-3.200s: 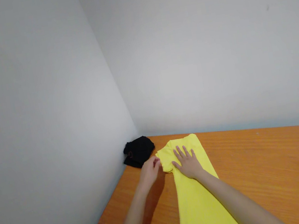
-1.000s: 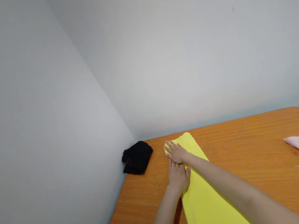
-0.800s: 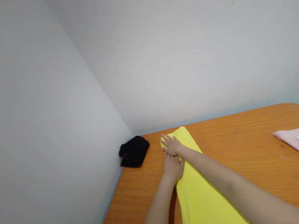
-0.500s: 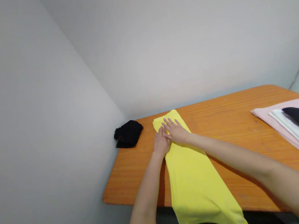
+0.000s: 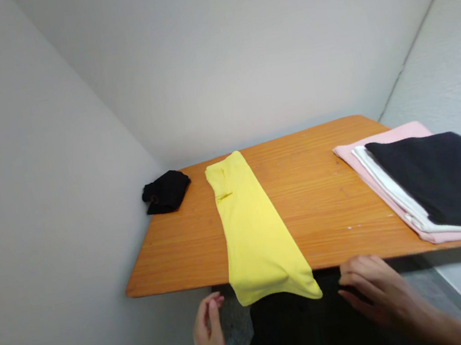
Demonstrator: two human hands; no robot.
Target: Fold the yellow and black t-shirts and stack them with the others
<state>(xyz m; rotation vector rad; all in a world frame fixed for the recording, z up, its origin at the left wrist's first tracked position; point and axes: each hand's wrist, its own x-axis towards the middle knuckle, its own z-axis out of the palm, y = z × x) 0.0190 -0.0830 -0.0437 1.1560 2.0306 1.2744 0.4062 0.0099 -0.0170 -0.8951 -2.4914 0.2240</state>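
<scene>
Both hands have come off the far end of the yellow garment (image 5: 257,227), where they lay pressed half a second ago, and drawn back towards the person. The left hand (image 5: 209,324) now hangs at the garment's 7 o'clock, the right hand (image 5: 372,285) at its 4 o'clock, each with loosely curled fingers and nothing seen in its grasp. The short sleeve (image 5: 218,182), folded inward at 11 o'clock, lies in place unheld, so that fold seems settled. The garment rests lengthwise on the wooden table (image 5: 323,227), its 6 o'clock end overhanging the near edge. Black cloth (image 5: 168,191) sits at 10 o'clock; layered folded cloths (image 5: 447,177) lie at 3 o'clock.
</scene>
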